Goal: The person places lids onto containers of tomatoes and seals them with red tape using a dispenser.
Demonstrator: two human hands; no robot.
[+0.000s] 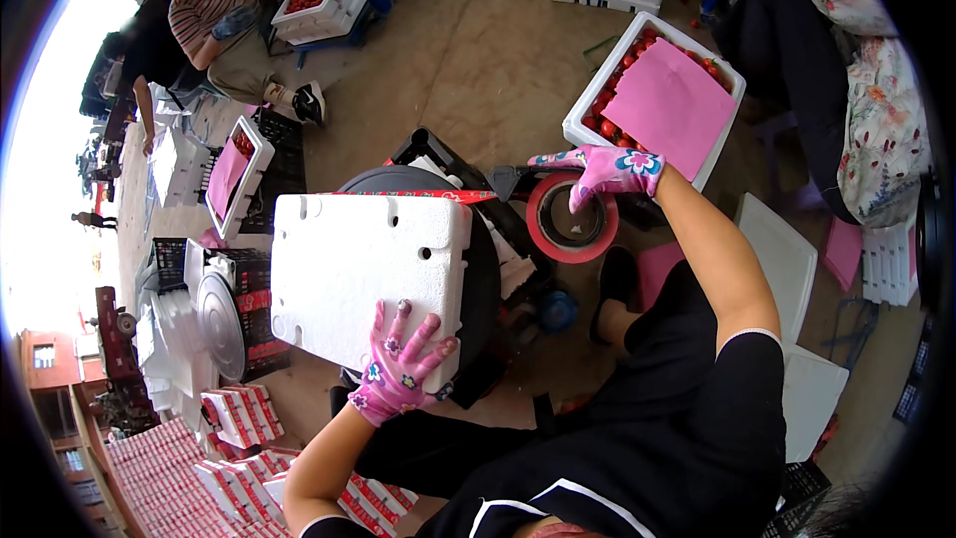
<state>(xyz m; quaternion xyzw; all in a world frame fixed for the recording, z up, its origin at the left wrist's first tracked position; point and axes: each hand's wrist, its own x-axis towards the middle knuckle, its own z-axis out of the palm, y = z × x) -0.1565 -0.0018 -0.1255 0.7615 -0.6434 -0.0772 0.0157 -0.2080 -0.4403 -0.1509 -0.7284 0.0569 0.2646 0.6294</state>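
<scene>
A white foam box (pixel 363 249) rests on a round dark stand (pixel 485 284) in front of me. My left hand (pixel 398 369), in a pink flowered glove, lies on its near part with the fingers spread. In a matching glove, my right hand (pixel 615 171) grips a tape dispenser (pixel 510 182) that carries a large red tape roll (pixel 541 231). From the dispenser a red printed strip of tape (pixel 428 196) runs to the left along the box's far edge. The handle is mostly hidden by the right hand.
Beyond my right hand stands a foam box of red fruit (pixel 592 112), partly covered by a pink sheet (pixel 672 95). A person in flowered sleeves (pixel 881 130) sits at right; another in stripes (pixel 214 10) at far left. Taped boxes (pixel 149 468) are stacked at lower left.
</scene>
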